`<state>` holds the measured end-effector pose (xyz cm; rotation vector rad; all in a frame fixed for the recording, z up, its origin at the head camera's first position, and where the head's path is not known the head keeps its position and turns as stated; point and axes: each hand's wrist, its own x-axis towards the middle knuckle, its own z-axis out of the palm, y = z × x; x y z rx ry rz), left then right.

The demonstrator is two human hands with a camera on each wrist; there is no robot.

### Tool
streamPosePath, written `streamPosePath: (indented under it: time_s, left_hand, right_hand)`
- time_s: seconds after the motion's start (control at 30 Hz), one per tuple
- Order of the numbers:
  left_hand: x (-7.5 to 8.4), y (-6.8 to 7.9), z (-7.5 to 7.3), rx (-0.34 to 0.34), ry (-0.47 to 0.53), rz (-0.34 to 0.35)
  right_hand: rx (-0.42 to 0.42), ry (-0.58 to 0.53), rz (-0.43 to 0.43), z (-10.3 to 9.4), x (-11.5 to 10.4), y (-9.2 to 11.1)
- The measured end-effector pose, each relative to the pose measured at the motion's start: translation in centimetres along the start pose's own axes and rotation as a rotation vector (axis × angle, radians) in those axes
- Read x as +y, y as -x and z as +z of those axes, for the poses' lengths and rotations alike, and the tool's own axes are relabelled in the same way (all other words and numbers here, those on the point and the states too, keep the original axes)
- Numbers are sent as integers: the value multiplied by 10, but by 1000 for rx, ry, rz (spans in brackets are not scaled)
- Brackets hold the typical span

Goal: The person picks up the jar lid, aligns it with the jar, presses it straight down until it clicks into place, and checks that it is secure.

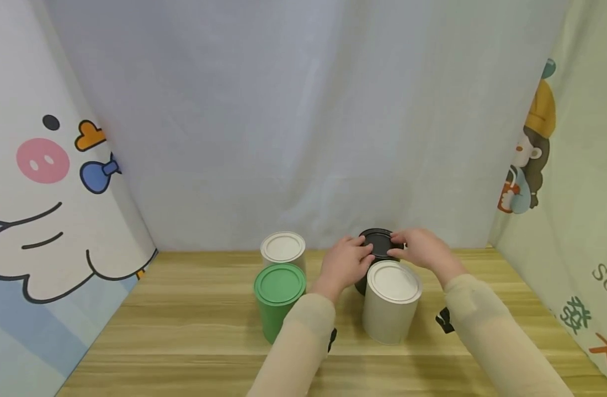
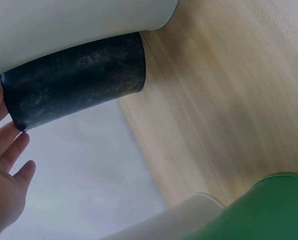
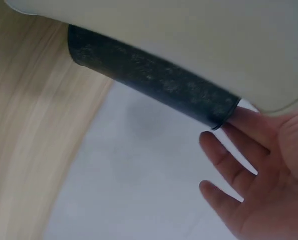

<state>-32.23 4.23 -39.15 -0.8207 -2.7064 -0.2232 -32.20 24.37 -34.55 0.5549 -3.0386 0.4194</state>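
Note:
A black can (image 1: pixel 379 242) with a flat lid stands near the back of the table, partly behind a white can (image 1: pixel 390 314). My left hand (image 1: pixel 344 266) reaches its lid from the left, fingertips at the rim. From the opposite side my right hand (image 1: pixel 424 251) touches the rim too. In the left wrist view the worn, speckled side of the black can (image 2: pixel 79 82) shows, with loosely bent fingers (image 2: pixel 11 150) at its top edge. The right wrist view has the outer fingers (image 3: pixel 224 157) spread apart beside the black can (image 3: pixel 154 82); the thumb is hidden.
Left of my left forearm stand a green can (image 1: pixel 280 284) and, behind it, another white can (image 1: pixel 282 247), both lidded. The wooden table (image 1: pixel 199 309) ends at a pale curtain (image 1: pixel 209 138). Printed cloth hangs at both sides.

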Motion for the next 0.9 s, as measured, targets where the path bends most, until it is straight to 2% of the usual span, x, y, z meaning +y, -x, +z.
streamPosePath:
  time_s: [0.17, 0.3, 0.37, 0.7, 0.77, 0.9]
  left_hand:
    - [3, -3, -1, 10, -107, 16]
    - [1, -3, 0, 18, -122, 17]
    - [0, -3, 1, 16, -106, 10]
    - [2, -1, -2, -82, 15, -51]
    - [3, 0, -3, -87, 54, -58]
    - [2, 3, -10, -53, 139, -50]
  right_hand:
    - [-26, 92, 34, -3, -9, -3]
    - [-31, 83, 51, 0, -10, -4]
    - [-31, 61, 57, 1, -10, -4]
    - [-25, -14, 58, 5, -8, -2]
    - [-17, -33, 54, 6, -7, -1]
    - [24, -63, 16, 9, -3, 2]
